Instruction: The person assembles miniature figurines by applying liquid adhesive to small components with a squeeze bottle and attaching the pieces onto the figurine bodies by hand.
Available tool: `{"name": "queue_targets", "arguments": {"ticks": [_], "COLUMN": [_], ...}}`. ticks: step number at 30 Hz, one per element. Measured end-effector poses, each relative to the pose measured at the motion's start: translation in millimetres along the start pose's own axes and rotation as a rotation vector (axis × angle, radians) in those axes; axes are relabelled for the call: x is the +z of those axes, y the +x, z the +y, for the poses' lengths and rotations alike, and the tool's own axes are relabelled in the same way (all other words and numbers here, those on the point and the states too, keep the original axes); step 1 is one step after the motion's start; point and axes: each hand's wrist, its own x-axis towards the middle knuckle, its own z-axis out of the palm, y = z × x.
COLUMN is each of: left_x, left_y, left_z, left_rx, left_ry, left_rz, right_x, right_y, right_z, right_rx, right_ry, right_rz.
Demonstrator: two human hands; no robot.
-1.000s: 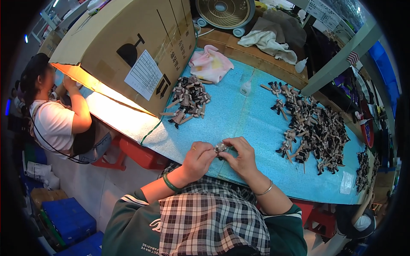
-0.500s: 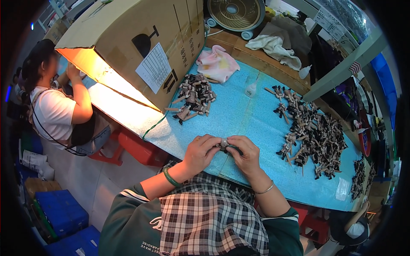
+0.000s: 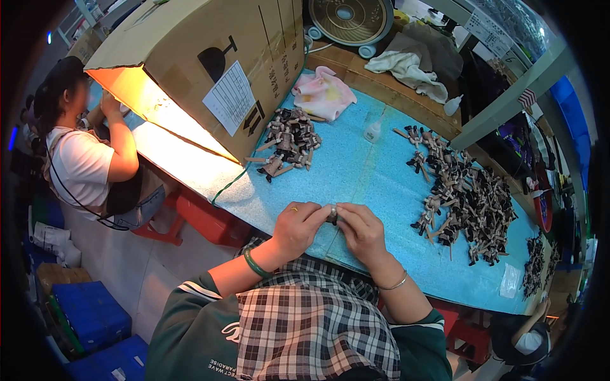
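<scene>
Over the near edge of the blue table (image 3: pixel 375 178), my left hand (image 3: pixel 295 230) and my right hand (image 3: pixel 363 235) meet fingertip to fingertip. Pinched between them is a small grey-brown figurine piece (image 3: pixel 332 214), mostly covered by the fingers, so its exact shape cannot be made out. Both hands are closed on it. Ahead and to the left lies a small pile of brown and black figurines (image 3: pixel 289 143) with tan stick-like parts. A much larger pile of the same figurines (image 3: pixel 470 197) spreads over the right side of the table.
A tall cardboard box (image 3: pixel 190 70), lit inside, stands at the left beside a green cord (image 3: pixel 227 188). Behind are a pink cloth (image 3: pixel 324 94), a white squeeze bottle (image 3: pixel 373 133) and a fan (image 3: pixel 351 22). A grey post (image 3: pixel 508 95) rises at right. Another person (image 3: pixel 86 152) sits at left.
The small piece has turned between my fingertips, and less of it shows. My right fingers have shifted slightly and drawn closer around it. The piles have not moved.
</scene>
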Motion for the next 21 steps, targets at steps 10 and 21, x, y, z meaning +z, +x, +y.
{"name": "queue_targets", "arguments": {"ticks": [10,21], "left_x": [2.0,2.5], "left_y": [5.6,-1.4], "left_z": [-5.1,-6.0], "left_rx": [-0.17,-0.103], "left_ry": [-0.261,-0.177], "left_rz": [-0.011,-0.006], "right_x": [1.3,3.0], "right_y": [1.9,3.8], "right_z": [7.2,6.6], "right_rx": [-0.022,-0.013], "right_ry": [0.045,0.085], "right_rz": [-0.002,-0.028]}}
